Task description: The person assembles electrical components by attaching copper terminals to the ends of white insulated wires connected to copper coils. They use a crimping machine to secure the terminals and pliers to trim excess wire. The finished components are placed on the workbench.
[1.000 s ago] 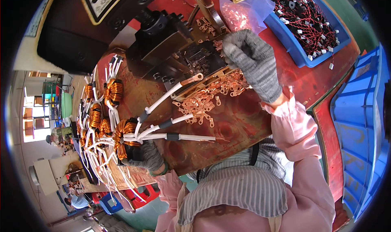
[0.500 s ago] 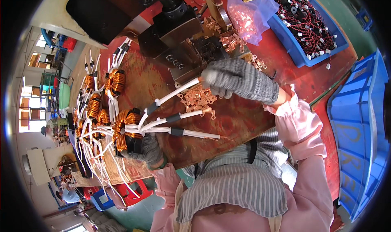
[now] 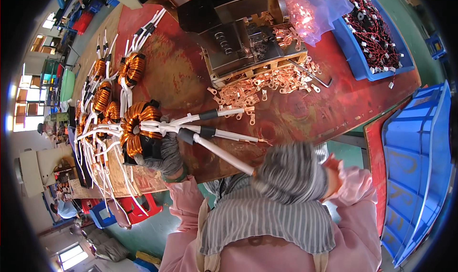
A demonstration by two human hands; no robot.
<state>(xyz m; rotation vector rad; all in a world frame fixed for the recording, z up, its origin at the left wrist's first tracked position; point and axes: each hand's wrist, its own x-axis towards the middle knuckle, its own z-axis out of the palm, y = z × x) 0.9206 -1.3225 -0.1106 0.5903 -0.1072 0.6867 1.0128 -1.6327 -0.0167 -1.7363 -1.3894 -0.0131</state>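
My left hand (image 3: 168, 156), in a grey knitted glove, is closed round the black base of a toroidal copper-wound coil (image 3: 141, 124). White-sleeved leads with black bands stretch from the coil to the right. At one lead's far end (image 3: 224, 156), my right hand (image 3: 293, 172), also gloved and partly blurred, is closed over the tip near my lap. Another lead carries a copper lug (image 3: 249, 109) at its tip, while a lead (image 3: 238, 136) beside it ends in bare wire. Copper ring lugs (image 3: 241, 93) lie in a loose heap by the press.
A dark metal press (image 3: 229, 38) stands at the table's back, with a hex key (image 3: 317, 76) beside it. Several more coils (image 3: 102, 96) crowd the left. A bag of lugs (image 3: 305, 19) and a blue bin of red-black wires (image 3: 346, 50) sit back right; another blue bin (image 3: 415, 162) stands far right.
My right hand has come away from the press toward my lap, swinging the held lead down and to the right. The view has shifted, and the lug heap is more exposed.
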